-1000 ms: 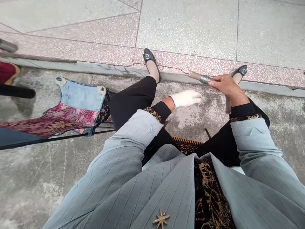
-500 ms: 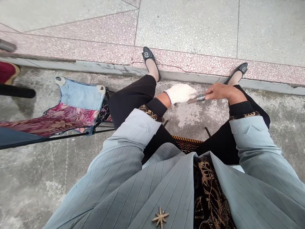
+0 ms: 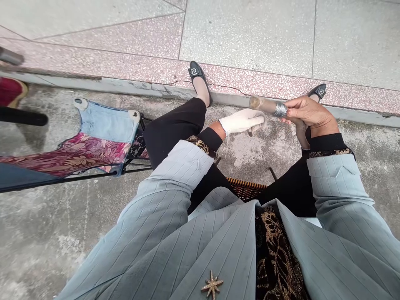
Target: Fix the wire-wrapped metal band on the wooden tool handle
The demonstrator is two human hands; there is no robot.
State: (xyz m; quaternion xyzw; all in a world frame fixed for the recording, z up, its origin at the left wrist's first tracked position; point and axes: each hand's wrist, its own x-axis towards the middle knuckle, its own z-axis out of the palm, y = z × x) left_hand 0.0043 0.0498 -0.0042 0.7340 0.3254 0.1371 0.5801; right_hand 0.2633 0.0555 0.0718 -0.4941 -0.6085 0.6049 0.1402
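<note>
My right hand (image 3: 308, 111), bare, grips a short round stick (image 3: 264, 105) that looks wooden. Silver wire (image 3: 280, 109) is wound round the stick close to my fingertips, and its pale blunt end points left, above my other hand. My left hand (image 3: 242, 121) wears a white knitted glove and sits just below and left of the stick, apart from it. Its fingers are closed together; a small dark tip and a greyish blurred bit show at them, too little to name.
A folding chair (image 3: 103, 129) of denim and flowered cloth stands at the left, near a black bar (image 3: 23, 116) and a red shoe (image 3: 11, 91). Beneath me shows a woven seat (image 3: 246, 189). A low step edge (image 3: 143, 89) crosses in front of my feet.
My right hand has lifted up and right with the stick, swinging its end away from the glove. My left hand has shifted slightly right.
</note>
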